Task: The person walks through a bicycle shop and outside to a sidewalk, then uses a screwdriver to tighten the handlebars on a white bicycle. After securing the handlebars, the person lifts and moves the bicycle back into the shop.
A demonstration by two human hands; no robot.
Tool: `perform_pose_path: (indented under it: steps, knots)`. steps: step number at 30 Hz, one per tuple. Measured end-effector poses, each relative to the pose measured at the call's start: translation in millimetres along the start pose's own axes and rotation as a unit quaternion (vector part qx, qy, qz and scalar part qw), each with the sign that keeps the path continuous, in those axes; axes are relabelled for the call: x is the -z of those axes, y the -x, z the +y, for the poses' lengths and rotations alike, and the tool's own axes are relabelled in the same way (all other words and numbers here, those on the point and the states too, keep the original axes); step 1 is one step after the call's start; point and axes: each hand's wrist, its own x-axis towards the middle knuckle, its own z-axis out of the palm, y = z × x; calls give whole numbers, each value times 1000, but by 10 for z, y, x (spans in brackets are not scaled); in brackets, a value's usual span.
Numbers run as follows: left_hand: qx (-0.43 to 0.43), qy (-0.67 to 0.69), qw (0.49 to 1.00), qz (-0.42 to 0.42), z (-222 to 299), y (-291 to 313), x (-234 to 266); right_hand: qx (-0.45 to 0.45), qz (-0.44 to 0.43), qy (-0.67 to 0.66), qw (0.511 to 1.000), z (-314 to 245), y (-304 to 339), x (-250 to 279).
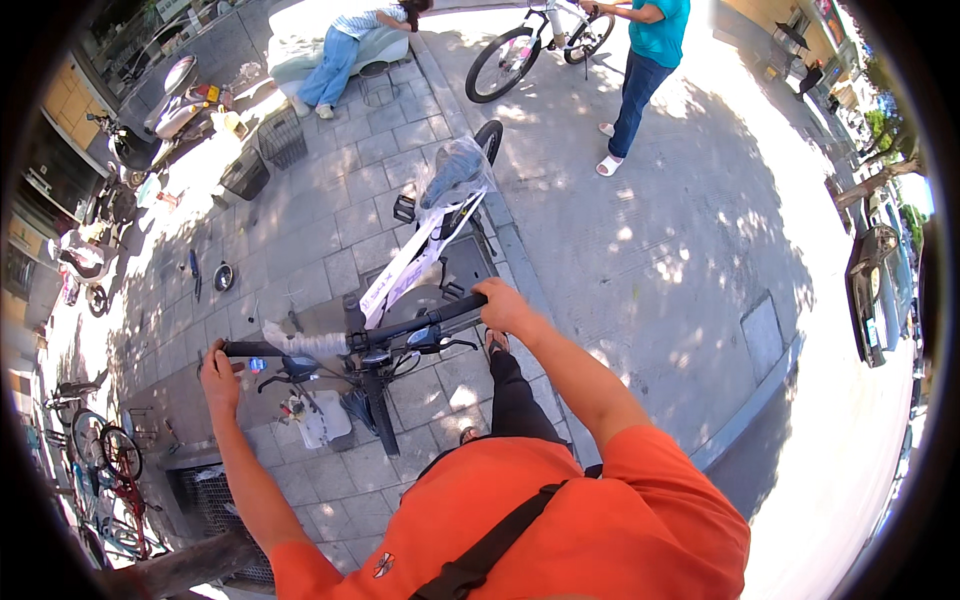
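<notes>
Our right grip wraps the handlebar, our left grip touches it half-open; uneven pulling may tip the bicycle.

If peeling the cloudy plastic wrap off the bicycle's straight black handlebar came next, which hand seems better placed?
Probably the left hand: it is at the end of the handlebar nearer the plastic wrap. The right hand grips the opposite end, farther from the plastic wrap, so could perhaps hold steady.
</notes>
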Motion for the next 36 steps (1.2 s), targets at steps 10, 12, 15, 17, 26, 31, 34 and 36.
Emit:
perform_pose_path:
  steps: [10, 12, 15, 17, 26, 31, 34, 36]
  knots:
    - [97, -25, 994, 43, 965, -1644, -895, -95, -97, -19, 991, 87, -1743, 451]
    - [99, -57, 993, 26, 979, -2024, -1060, -103, -124, 24, 987, 116, -2070, 504]
    - [59, -65, 996, 28, 1047, -2636, -1360, -129, -131, 41, 982, 137, -2431, 664]
    - [27, -66, 997, 29, 1067, -3120, -1567, -139, -135, 41, 980, 141, -2642, 766]
    - [31, -140, 989, -32, 1088, -5166, -1686, 6, -241, 125, 962, -405, -3815, 817]
    - [-17, -240, 971, 11, 814, -5937, -1734, 46, -328, 141, 933, -1038, -4208, 708]
    - [-24, -83, 995, 41, 688, -6131, -1698, -7, -414, -43, 909, -1378, -4098, 305]
    - [-17, -68, 997, 31, 1073, -5965, -2017, -86, -415, -202, 883, -1346, -3895, -181]
